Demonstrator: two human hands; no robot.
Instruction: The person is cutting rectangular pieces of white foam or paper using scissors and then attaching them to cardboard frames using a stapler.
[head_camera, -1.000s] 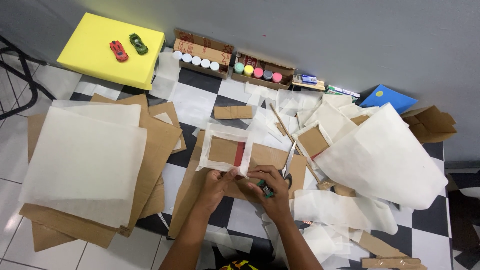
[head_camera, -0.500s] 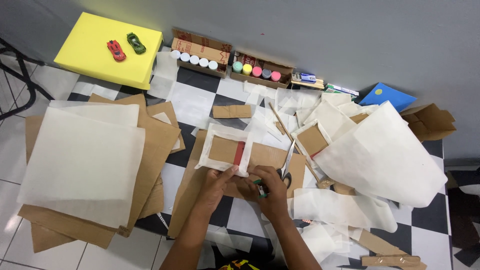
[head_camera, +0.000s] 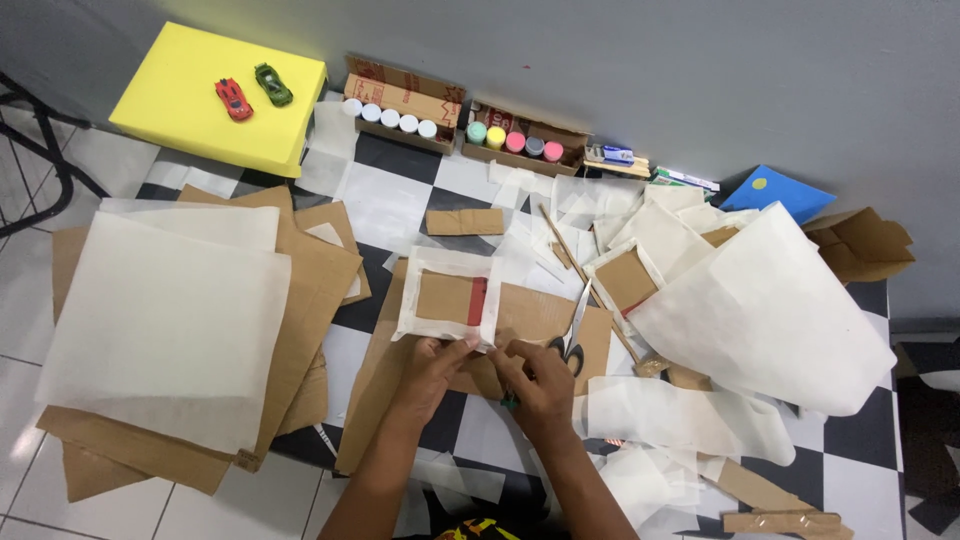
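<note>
A square cardboard piece wrapped in white paper (head_camera: 447, 296), with a red strip on its right side, lies on a larger cardboard sheet (head_camera: 520, 315) on the floor. My left hand (head_camera: 432, 362) pinches the paper at the piece's near edge. My right hand (head_camera: 535, 378) is closed just right of it, fingers against the same edge, gripping a small dark green object that is mostly hidden. Scissors (head_camera: 574, 330) lie just beyond my right hand.
Large white paper on stacked cardboard (head_camera: 165, 320) lies left. A big curled paper sheet (head_camera: 770, 310) and scraps lie right. At the back stand a yellow foam block (head_camera: 215, 95) with two toy cars and two boxes of paint pots (head_camera: 395, 112).
Both hands stayed at the near edge of the wrapped piece, with only small finger shifts. The view moved slightly.
</note>
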